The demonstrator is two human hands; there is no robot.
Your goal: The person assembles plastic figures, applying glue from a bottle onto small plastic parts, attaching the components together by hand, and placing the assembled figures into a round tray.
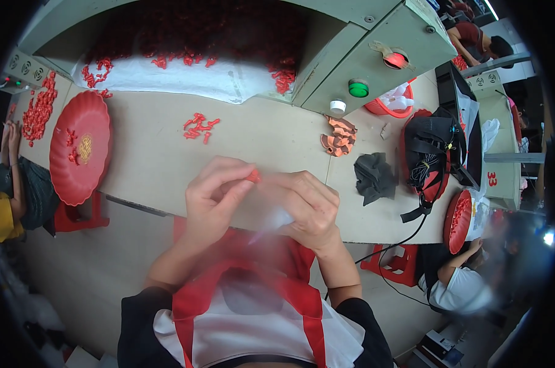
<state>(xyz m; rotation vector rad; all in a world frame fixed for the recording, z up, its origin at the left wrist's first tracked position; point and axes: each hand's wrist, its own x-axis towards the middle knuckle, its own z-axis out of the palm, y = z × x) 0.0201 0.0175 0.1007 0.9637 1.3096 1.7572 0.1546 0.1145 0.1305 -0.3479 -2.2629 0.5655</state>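
At frame centre, the left hand (217,190) is pinching a small, red, plastic-looking piece (253,176), apparently for steadiness; the right hand (309,207) is grasping a blurred, pale object (279,219).

Dish (75,181) left, bag (429,141) right, small parts (199,127) between

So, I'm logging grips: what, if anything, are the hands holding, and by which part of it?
The left hand pinches a small red piece; which part of it is unclear. Whether the right hand holds anything is too blurred to tell.
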